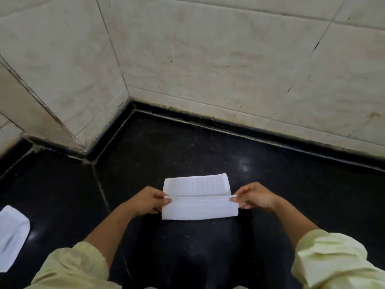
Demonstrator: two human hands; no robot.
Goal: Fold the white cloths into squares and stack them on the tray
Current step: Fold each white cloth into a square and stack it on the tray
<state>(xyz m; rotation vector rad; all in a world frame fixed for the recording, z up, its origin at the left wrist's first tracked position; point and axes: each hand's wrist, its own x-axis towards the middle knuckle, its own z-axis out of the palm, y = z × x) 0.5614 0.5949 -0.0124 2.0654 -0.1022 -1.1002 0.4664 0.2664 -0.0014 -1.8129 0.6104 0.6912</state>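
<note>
A white waffle-textured cloth (198,197) lies on the black stone counter (187,147), folded over so that its near flap covers the lower half. My left hand (149,202) pinches the left end of that flap's upper edge. My right hand (255,196) pinches the right end of the same edge. At the far left edge sits a white object (11,236), a tray or more cloth; I cannot tell which.
Beige tiled walls (229,59) rise behind the counter and meet in a corner at the back left. A grout seam (100,184) runs across the counter left of the cloth. Pale yellow sleeves (333,259) cover both forearms near the bottom of the view.
</note>
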